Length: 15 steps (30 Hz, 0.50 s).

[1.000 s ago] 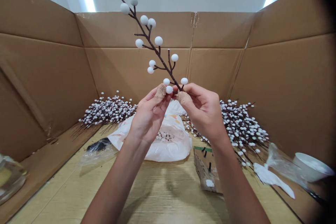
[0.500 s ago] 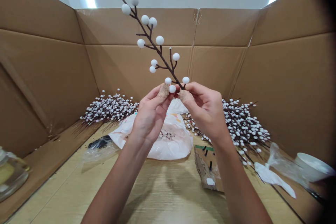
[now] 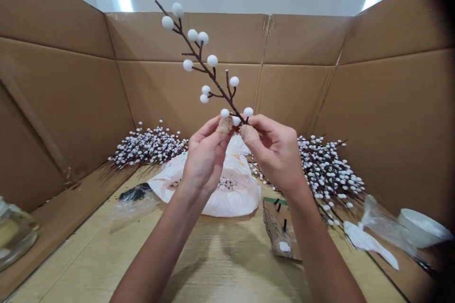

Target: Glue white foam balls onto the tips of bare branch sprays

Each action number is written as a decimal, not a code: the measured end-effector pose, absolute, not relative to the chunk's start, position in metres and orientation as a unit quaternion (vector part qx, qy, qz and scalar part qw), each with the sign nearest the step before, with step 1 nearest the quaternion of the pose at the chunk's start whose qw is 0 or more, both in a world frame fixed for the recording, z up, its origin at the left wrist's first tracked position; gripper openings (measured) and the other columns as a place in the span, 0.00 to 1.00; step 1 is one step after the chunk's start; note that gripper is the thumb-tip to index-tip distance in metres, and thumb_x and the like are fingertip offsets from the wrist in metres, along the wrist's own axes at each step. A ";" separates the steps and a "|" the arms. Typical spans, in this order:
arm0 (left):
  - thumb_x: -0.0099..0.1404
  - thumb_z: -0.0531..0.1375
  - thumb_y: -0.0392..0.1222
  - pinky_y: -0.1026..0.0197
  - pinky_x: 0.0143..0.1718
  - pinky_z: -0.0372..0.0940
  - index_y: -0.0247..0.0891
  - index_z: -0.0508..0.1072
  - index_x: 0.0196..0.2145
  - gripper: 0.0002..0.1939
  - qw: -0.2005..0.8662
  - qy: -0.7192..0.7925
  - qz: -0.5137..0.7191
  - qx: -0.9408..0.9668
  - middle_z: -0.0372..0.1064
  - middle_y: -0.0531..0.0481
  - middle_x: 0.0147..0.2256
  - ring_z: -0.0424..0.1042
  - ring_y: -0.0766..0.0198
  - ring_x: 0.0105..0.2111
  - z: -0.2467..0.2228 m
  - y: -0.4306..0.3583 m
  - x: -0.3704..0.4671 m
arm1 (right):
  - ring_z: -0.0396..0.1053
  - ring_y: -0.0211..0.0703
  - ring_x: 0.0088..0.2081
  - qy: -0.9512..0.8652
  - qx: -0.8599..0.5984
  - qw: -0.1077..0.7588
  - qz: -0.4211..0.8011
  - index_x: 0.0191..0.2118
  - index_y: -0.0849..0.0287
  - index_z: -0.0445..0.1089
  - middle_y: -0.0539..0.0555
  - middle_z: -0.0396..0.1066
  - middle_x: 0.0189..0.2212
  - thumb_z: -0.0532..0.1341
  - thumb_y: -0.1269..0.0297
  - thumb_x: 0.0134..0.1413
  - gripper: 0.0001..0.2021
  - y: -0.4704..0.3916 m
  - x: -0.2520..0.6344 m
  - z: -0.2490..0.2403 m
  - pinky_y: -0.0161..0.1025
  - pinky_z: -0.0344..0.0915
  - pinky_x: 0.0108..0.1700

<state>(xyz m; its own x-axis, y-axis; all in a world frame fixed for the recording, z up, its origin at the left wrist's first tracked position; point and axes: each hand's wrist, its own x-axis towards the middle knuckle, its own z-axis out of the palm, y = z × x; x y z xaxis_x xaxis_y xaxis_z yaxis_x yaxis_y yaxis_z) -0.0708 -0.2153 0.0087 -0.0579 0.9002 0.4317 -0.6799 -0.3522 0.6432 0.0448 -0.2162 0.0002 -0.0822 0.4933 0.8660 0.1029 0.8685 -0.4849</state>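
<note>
A dark brown stem [image 3: 219,84] with round white berries slants up to the left in front of the cardboard wall. My right hand [image 3: 275,151] pinches its lower end, the thumb wrapped in tan tape. My left hand [image 3: 208,151], its thumb also taped, is closed beside the lowest white berries, fingertips close to the other hand's. Whether it grips a berry or the stem is hidden behind the thumb. Below the hands lies a white plastic bag [image 3: 231,203] with small white berries inside.
Piles of berry stems lie at the left [image 3: 149,147] and right [image 3: 332,168]. A cardboard piece [image 3: 280,232] with black bits, a white bowl [image 3: 423,228], a glass jar [image 3: 16,241] and a clear bag with black pieces [image 3: 137,199] surround the work area, with cardboard walls [image 3: 220,33] behind.
The stem has tipped slightly down and to the left. My hands have shifted a little, and the lowest berry now sits between the two thumbs, partly hidden.
</note>
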 end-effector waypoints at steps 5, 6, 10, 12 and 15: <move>0.61 0.57 0.25 0.67 0.46 0.67 0.32 0.78 0.27 0.11 0.566 0.133 0.688 0.435 0.77 0.49 0.28 0.76 0.69 0.33 0.013 -0.216 -0.076 | 0.61 0.33 0.28 -0.712 -0.204 0.648 0.177 0.32 0.60 0.72 0.48 0.67 0.26 0.58 0.67 0.57 0.06 -0.213 0.050 0.002 0.31 0.60 0.30; 0.61 0.57 0.26 0.67 0.46 0.67 0.32 0.78 0.27 0.11 0.565 0.132 0.683 0.444 0.77 0.49 0.28 0.76 0.68 0.34 0.014 -0.217 -0.077 | 0.61 0.33 0.28 -0.712 -0.206 0.646 0.181 0.31 0.60 0.72 0.48 0.66 0.26 0.58 0.66 0.56 0.07 -0.212 0.052 0.003 0.31 0.60 0.30; 0.61 0.59 0.28 0.65 0.46 0.67 0.32 0.79 0.29 0.09 0.548 0.129 0.674 0.478 0.78 0.47 0.30 0.77 0.65 0.35 0.014 -0.218 -0.079 | 0.60 0.33 0.28 -0.714 -0.212 0.636 0.201 0.29 0.60 0.70 0.48 0.65 0.26 0.58 0.65 0.56 0.07 -0.213 0.056 0.005 0.32 0.60 0.31; 0.61 0.60 0.29 0.64 0.47 0.67 0.32 0.79 0.30 0.08 0.539 0.125 0.672 0.492 0.78 0.46 0.32 0.76 0.65 0.36 0.014 -0.218 -0.080 | 0.60 0.33 0.28 -0.713 -0.210 0.636 0.208 0.29 0.60 0.69 0.48 0.64 0.26 0.58 0.66 0.56 0.07 -0.215 0.056 0.006 0.32 0.61 0.32; 0.58 0.63 0.30 0.63 0.48 0.66 0.34 0.80 0.31 0.05 0.521 0.129 0.671 0.512 0.79 0.47 0.33 0.76 0.64 0.38 0.013 -0.217 -0.082 | 0.59 0.33 0.28 -0.713 -0.210 0.635 0.211 0.29 0.60 0.68 0.48 0.64 0.26 0.58 0.66 0.56 0.07 -0.215 0.056 0.006 0.32 0.61 0.31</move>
